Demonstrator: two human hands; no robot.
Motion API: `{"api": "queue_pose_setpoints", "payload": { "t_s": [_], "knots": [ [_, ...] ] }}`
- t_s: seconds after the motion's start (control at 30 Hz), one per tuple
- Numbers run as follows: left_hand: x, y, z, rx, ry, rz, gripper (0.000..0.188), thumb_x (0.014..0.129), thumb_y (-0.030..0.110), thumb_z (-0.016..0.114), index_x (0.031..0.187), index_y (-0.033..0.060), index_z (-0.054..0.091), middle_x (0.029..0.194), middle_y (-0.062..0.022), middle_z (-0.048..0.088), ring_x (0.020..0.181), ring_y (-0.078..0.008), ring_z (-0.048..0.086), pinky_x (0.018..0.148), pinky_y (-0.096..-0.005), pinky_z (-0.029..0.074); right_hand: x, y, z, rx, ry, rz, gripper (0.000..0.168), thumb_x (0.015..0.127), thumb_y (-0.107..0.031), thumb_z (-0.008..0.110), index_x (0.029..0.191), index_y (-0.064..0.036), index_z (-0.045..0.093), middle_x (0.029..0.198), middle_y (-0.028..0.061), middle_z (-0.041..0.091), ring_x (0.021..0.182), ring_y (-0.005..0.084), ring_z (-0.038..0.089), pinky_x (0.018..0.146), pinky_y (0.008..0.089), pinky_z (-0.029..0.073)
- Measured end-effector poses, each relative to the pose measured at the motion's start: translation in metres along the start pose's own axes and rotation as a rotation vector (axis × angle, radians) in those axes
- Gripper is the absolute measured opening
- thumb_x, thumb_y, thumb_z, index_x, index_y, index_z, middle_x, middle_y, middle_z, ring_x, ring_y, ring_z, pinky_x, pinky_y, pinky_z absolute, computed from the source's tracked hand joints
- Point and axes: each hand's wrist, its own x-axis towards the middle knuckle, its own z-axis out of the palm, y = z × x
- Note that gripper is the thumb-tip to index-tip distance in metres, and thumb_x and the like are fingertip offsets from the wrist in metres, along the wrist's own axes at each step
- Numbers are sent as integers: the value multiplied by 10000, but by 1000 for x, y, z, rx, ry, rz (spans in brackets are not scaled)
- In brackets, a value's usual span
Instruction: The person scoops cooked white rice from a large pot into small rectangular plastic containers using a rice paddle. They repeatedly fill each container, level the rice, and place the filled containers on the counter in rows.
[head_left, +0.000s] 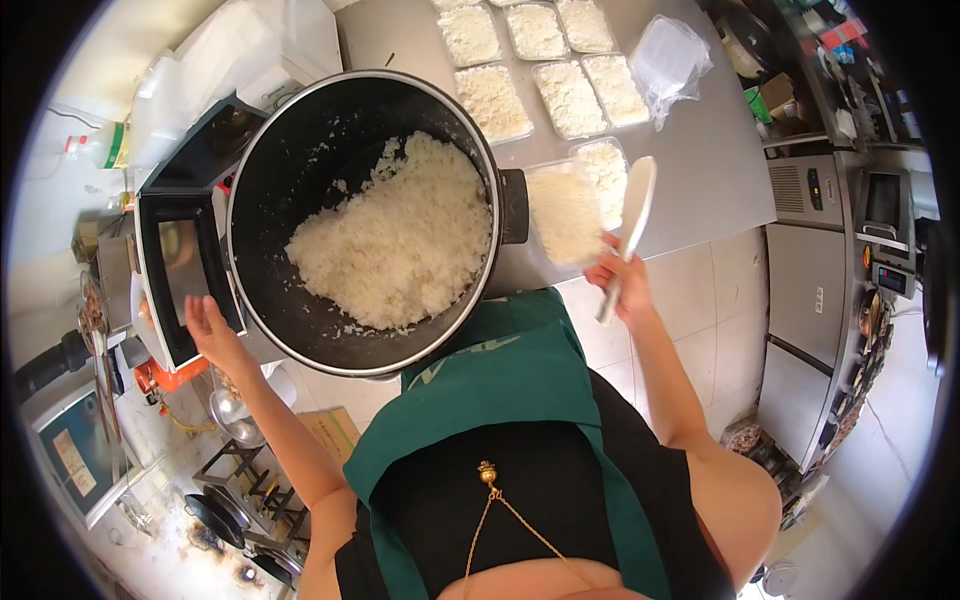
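Observation:
A large black pot (300, 165) with cooked white rice (405, 240) heaped inside stands before me. My right hand (622, 281) grips the handle of a white rice paddle (637, 202), its blade pointing up and away. The fingers of that hand are also at the near edge of a rice-filled clear plastic container (566, 214), which is blurred; whether they hold it I cannot tell. My left hand (214, 330) is raised left of the pot, fingers apart, in front of the open microwave door. A narrower filled container (604, 176) lies just beyond the blurred one.
Several rice-filled containers (493, 101) stand on the steel table (705, 172) behind the pot. Stacked clear lids or containers in a plastic bag (670, 60) lie at their right. The microwave door (180, 277) stands open at the left. A stainless steel cabinet (802, 277) is at the right.

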Motion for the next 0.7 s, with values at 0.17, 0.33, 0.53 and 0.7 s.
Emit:
{"api": "queue_pose_setpoints", "payload": {
  "t_s": [0.17,0.33,0.53,0.7],
  "knots": [
    [1,-172,-39,522,-260,-224,550,843,335,665,1215,-56,558,1153,-206,633,1054,-292,617,886,-365,469,45,53,12,0,120,-63,448,928,-87,546,1328,28,381,987,182,630,812,323,702,691,346,606],
    [-55,-228,-46,812,-468,4,271,792,279,627,843,18,680,822,-204,678,830,-403,650,720,-454,498,-13,-50,42,-760,341,-301,299,945,-289,595,1019,0,587,805,95,689,509,144,633,408,229,432],
    [-74,-155,-11,1019,-195,-225,226,799,258,641,962,114,699,951,-118,701,887,-340,669,750,-427,530,-32,-126,174,-1199,-250,-455,250,955,-266,574,925,-19,598,718,57,663,466,99,560,438,258,429],
    [-85,-114,-14,986,22,-322,191,796,231,670,933,98,683,963,-109,686,879,-332,663,730,-437,526,-5,-73,295,-2342,-744,-618,149,910,-135,560,901,8,601,694,184,618,700,360,641,619,459,490]
  ]
}}
